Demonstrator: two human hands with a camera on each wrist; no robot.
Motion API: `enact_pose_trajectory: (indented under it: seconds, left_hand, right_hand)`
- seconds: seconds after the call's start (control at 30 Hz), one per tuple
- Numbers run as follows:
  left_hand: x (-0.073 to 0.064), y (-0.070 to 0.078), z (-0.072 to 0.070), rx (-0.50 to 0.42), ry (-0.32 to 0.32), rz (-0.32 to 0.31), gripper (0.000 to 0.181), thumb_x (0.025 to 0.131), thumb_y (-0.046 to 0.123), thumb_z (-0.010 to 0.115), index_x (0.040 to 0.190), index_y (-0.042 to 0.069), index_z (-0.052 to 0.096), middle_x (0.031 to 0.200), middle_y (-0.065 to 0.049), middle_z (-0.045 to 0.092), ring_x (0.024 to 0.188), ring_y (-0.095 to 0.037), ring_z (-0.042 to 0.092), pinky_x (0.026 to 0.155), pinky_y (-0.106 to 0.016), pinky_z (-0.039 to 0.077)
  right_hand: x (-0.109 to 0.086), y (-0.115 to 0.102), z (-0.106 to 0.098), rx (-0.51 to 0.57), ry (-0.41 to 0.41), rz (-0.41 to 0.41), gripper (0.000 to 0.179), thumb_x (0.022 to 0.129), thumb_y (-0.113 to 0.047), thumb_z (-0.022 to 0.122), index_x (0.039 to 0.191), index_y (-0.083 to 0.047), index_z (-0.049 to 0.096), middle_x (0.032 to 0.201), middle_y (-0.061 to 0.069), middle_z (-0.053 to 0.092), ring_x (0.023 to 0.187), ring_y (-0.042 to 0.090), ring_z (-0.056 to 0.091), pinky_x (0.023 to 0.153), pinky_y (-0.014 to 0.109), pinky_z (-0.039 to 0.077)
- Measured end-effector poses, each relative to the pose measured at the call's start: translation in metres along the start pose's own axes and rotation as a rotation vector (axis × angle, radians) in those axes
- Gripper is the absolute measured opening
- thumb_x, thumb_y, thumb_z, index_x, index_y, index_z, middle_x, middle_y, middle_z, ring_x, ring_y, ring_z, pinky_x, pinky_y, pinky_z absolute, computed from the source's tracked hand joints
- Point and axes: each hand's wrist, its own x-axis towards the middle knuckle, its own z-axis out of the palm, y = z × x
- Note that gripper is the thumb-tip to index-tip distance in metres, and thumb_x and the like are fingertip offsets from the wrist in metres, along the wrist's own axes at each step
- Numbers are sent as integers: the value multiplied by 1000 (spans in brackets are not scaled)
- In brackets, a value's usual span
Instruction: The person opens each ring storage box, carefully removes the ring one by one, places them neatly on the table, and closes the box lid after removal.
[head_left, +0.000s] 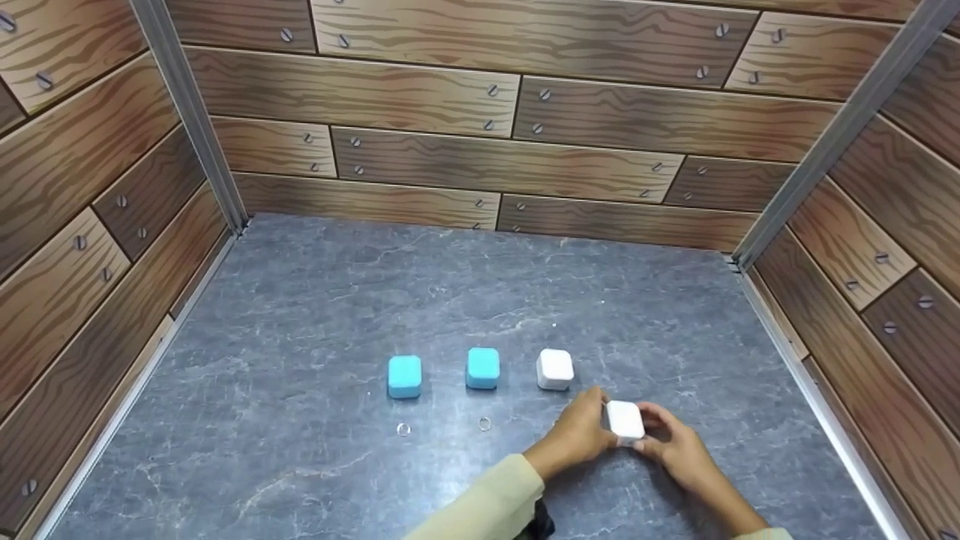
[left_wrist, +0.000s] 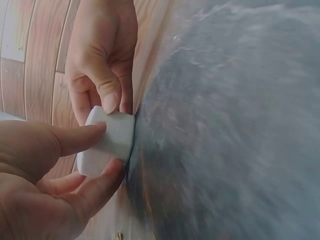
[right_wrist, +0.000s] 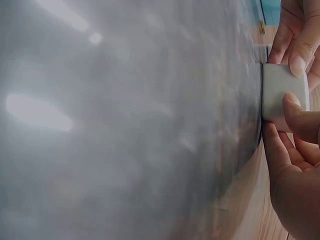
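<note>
Between both hands is a small white box (head_left: 625, 420) with rounded corners, standing on the tabletop at the lower right of the head view. My left hand (head_left: 581, 431) pinches it from the left with thumb and fingers. From the right, my right hand (head_left: 679, 450) grips it the same way. Both thumbs lie on the near face of the white box (left_wrist: 112, 135) in the left wrist view. The right wrist view also shows the white box (right_wrist: 280, 95) between the two hands; it looks closed. A second white box (head_left: 555, 370) stands just beyond my left hand.
Two turquoise boxes, one on the left (head_left: 405, 376) and one in the middle (head_left: 483, 368), stand in a row with the second white box. Small rings, a left one (head_left: 403, 430) and a middle one (head_left: 484, 424), lie before them. Wood-patterned walls (head_left: 420, 150) enclose the tabletop.
</note>
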Motion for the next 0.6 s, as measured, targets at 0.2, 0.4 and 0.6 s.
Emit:
enact_pose_trajectory:
  seconds: [0.2, 0.4, 0.6]
  left_hand:
    - [14, 4, 7, -12, 30, -2, 50, 75, 13, 88, 115, 10, 58, 110, -2, 62, 103, -11, 60, 94, -24, 50]
    - [26, 4, 9, 21, 51, -3, 49, 77, 11, 85, 118, 9, 57, 113, -3, 62, 107, -13, 59, 97, -25, 49]
    - [36, 2, 8, -6, 80, 3, 48, 77, 9, 85, 117, 7, 58, 113, -4, 64, 108, -14, 60, 97, -25, 48]
  right_hand:
    - [15, 4, -10, -63, -21, -7, 58, 84, -1, 76, 138, 3, 54, 124, 20, 68, 114, 19, 63, 96, 25, 50]
    - [28, 7, -15, -17, -53, -42, 58, 85, 1, 74, 139, 5, 52, 127, 25, 65, 113, 19, 63, 92, 22, 51]
    - [39, 7, -15, 11, -44, -44, 58, 86, 3, 73, 139, 7, 51, 127, 27, 64, 112, 19, 63, 88, 19, 51]
